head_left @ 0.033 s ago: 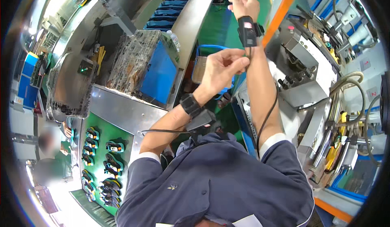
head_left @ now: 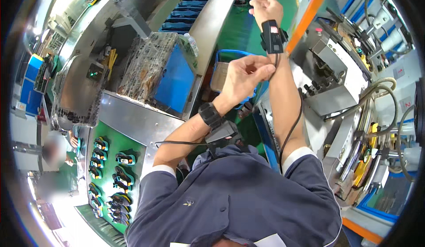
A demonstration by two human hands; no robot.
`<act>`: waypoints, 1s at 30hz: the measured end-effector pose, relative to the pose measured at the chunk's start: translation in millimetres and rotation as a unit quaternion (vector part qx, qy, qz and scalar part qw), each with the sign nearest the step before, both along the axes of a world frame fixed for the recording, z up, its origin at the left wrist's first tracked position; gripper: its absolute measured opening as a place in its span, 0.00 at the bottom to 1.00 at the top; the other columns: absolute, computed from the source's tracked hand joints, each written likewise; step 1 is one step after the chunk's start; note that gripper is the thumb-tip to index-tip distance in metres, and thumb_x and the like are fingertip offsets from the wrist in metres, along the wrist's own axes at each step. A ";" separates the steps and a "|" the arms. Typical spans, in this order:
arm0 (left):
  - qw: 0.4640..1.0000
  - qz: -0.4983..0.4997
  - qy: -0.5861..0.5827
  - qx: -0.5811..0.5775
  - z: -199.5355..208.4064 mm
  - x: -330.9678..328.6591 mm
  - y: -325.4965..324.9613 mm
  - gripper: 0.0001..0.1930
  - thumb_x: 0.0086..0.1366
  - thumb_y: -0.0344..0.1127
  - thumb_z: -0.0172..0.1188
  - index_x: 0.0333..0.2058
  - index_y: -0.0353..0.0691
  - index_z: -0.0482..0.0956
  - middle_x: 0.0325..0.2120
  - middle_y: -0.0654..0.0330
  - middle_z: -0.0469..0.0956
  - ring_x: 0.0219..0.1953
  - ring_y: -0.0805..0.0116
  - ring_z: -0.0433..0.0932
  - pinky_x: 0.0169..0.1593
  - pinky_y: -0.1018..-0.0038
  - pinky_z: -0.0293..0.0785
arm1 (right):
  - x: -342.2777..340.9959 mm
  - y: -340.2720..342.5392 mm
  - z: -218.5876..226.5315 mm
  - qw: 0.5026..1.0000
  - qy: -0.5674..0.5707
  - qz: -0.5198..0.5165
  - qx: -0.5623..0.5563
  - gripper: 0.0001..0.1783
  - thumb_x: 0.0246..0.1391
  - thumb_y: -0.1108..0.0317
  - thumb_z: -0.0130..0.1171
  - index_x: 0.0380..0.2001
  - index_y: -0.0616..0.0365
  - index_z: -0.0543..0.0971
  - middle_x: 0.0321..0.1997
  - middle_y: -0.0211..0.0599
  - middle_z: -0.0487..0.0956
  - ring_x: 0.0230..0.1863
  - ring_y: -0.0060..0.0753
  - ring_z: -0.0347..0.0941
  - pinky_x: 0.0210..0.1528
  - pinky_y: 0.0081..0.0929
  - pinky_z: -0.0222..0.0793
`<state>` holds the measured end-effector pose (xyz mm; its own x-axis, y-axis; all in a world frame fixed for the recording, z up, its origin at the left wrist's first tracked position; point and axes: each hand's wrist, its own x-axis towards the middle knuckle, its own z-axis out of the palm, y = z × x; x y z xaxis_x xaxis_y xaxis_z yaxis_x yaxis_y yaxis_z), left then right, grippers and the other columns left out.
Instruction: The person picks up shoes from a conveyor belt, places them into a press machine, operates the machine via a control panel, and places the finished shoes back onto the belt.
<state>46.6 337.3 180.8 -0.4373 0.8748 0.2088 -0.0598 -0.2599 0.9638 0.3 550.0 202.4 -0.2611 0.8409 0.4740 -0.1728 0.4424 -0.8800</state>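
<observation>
My right forearm reaches up the picture, a black strapped device around its wrist. Beyond the strap, my right hand holds nothing visible, its fingers loosely bent and apart. From the left, my left hand meets that forearm just below the device. Its thumb and forefinger are pinched together on a thin black cable that comes from the device and runs down the arm. The fingertips partly hide the cable there. Another black wrist strap circles my left wrist, with a grey-black box beside it.
At right stands a metal machine with hoses. An orange post rises beside my right arm. A blue-rimmed basket sits beyond my left hand. Shoes stand on a green surface at left, near another person's hand. A conveyor carries dark blue items.
The device on my right wrist has shifted slightly down and right. My left hand has moved a little right with its pinch on the cable.
</observation>
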 end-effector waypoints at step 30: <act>0.941 0.322 0.046 -0.088 42.1 -124.5 -51.3 0.13 0.62 0.35 0.58 0.38 0.28 0.80 0.28 0.58 0.81 0.27 0.71 0.81 0.29 0.77 0.77 | 89.7 -245.8 25.6 0.862 0.002 0.501 0.074 0.32 0.43 0.71 0.72 0.53 0.61 0.72 0.56 0.40 0.70 0.45 0.26 0.74 0.42 0.23 0.77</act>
